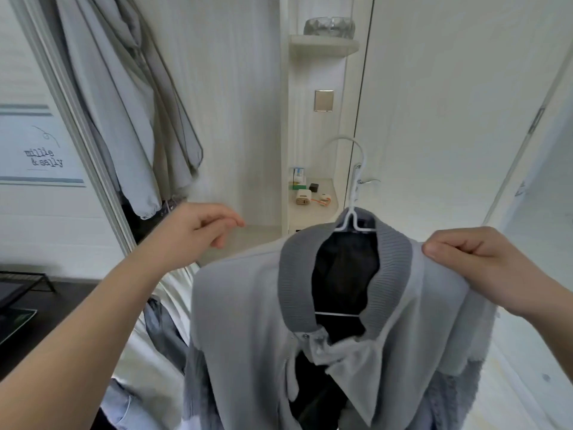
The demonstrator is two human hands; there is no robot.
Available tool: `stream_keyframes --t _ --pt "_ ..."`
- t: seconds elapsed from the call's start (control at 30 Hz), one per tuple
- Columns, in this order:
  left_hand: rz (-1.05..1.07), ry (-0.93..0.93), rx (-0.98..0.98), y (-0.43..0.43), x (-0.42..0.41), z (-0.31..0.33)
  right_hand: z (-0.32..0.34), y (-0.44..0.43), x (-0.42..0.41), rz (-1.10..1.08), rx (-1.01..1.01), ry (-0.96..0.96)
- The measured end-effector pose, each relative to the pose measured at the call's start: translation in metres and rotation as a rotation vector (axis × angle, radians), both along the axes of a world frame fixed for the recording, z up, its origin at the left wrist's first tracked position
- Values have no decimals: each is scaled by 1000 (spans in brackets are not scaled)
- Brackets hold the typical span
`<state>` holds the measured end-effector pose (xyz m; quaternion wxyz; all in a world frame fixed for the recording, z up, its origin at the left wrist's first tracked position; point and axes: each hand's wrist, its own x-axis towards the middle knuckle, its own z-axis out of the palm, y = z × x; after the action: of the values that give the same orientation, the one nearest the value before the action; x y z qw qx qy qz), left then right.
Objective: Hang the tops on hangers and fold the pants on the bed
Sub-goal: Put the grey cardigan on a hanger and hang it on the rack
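A light grey jacket with a darker ribbed collar hangs on a white hanger in front of me, its hook sticking up above the collar. My right hand pinches the jacket's right shoulder and holds it up. My left hand hovers to the left of the jacket with curled fingers, holding nothing and touching nothing. Below the jacket, more clothes lie on the bed, partly hidden.
Grey garments hang in the open wardrobe at upper left. A narrow shelf unit with small items stands behind the hanger. A white door with a handle is to the right. A dark wire rack sits at far left.
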<state>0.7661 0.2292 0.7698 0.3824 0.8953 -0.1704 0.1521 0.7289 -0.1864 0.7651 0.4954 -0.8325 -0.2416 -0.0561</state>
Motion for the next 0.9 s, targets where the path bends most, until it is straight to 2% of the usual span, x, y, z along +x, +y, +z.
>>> stream_keyframes --t 0.07,0.1,0.17,0.23,0.27,0.37,0.47,0.63,0.9 --pt "-56 28 -230 2 -8 -11 -5 -6 3 -31 29 14" --pt "-104 47 -285 1 -14 -19 -7 -8 5 -39 35 19" --pt "-145 28 -167 -7 -25 -39 -11 -11 7 -56 48 23" --pt "-36 -51 87 -13 -25 -62 -12 -13 10 -73 67 31" --pt "37 -85 153 -16 -23 -71 -13 -14 11 -77 72 42" --pt "151 -125 134 -17 -13 -85 -16 -15 16 -80 42 98" --pt "138 -172 194 -12 -10 -85 -25 -17 19 -96 -4 149" --pt "79 -204 10 -4 -9 -72 -41 -15 15 -95 -83 203" --pt "129 -203 -109 -5 -12 -61 -39 -5 0 -28 -107 207"
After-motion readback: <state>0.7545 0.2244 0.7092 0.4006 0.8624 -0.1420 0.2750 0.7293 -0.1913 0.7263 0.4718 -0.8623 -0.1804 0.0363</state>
